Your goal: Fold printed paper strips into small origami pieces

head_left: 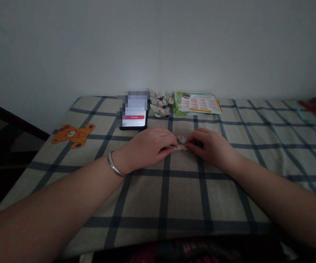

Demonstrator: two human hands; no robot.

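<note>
paper (182, 140): small, printed, on the cloth (141, 204), between the two hands
left hand (150, 148): fingertips pinch paper's left end; bracelet (114, 165) at wrist
right hand (214, 148): fingertips pinch paper's right end
phone (134, 117): screen lit, beyond left hand
folded pieces (162, 110): cluster just right of phone
cards (197, 105): stacked, right of pieces
bear (74, 136): flat, orange, left of phone

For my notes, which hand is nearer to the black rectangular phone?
Left. The left hand is by the near right corner of the phone; the right hand, farther right.
</note>
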